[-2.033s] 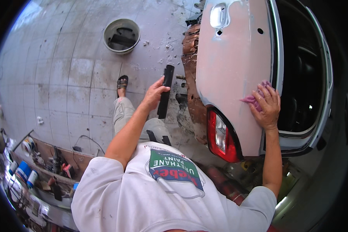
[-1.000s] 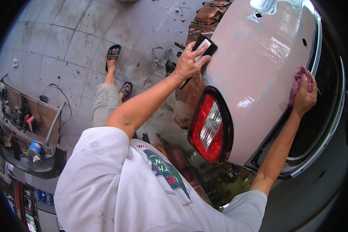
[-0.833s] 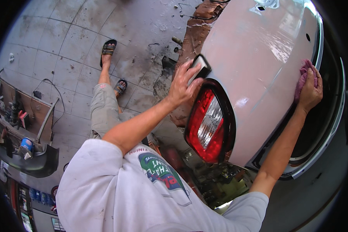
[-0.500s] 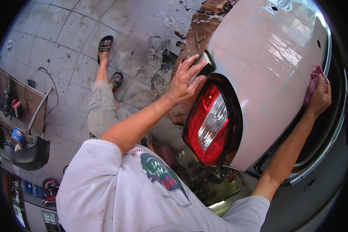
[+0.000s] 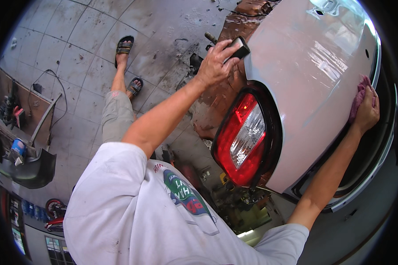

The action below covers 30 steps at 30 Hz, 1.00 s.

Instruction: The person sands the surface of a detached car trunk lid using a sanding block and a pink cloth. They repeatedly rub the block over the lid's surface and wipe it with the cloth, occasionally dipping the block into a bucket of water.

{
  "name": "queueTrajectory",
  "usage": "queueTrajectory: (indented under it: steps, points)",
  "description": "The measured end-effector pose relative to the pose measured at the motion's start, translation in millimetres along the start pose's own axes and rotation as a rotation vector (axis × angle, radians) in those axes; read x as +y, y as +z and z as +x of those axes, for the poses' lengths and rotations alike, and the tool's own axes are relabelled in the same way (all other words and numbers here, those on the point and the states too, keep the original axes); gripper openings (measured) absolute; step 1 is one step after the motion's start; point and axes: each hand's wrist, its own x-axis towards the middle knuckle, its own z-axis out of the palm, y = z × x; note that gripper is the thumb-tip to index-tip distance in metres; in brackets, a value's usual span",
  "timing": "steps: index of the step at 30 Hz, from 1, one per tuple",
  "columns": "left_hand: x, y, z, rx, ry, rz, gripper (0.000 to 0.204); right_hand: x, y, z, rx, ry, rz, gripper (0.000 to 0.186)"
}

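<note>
My left hand (image 5: 215, 66) is closed round a black sanding block (image 5: 240, 48) with a pale side, its thumb and fingers gripping the edges. The block is at the left edge of a pinkish-grey car body panel (image 5: 292, 97), above the red and clear tail light (image 5: 243, 137). Over at the panel's right edge, my right hand (image 5: 367, 110) presses a crumpled purple cloth (image 5: 361, 98) against the surface. Part of the cloth is hidden under the fingers. Wet-looking, shiny streaks show on the upper part of the panel.
Reddish-brown bodywork (image 5: 234, 31) lies beyond the panel's left edge. My sandalled feet (image 5: 124, 48) stand on the dirty tiled floor (image 5: 88, 26). At the left are a black bumper (image 5: 35, 170) and a blue can (image 5: 18, 147). A dark opening (image 5: 376, 150) borders the panel's right side.
My left hand and the block have moved up, away from the tail light along the panel's left edge. The right hand keeps its place on the cloth. The view has shifted slightly.
</note>
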Motion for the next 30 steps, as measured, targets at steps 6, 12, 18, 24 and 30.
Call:
queueTrajectory:
  steps: [6, 12, 18, 24, 30]
  points:
    - [29.2, -3.1, -44.1, -0.009, -0.013, -0.012, 0.051, 6.4, -1.2, -8.8, 0.01, -0.03, -0.02, 0.029]
    - [-36.0, 5.1, 34.4, -0.052, -0.137, 0.077, 0.059, -4.0, -0.4, -4.4, 0.012, 0.032, 0.001, 0.03]
    - [-13.5, -17.4, 39.3, -0.036, -0.284, -0.111, 0.073, 8.3, 0.8, -1.7, -0.002, 0.044, 0.0, 0.032]
    - [48.2, -19.3, -34.4, -0.097, -0.225, -0.092, 0.063, 7.7, 4.1, 0.0, -0.009, 0.066, 0.028, 0.033]
    - [29.7, 5.8, 38.7, -0.034, -0.272, -0.073, 0.059, 0.9, 20.5, 44.7, -0.056, 0.092, 0.145, 0.03]
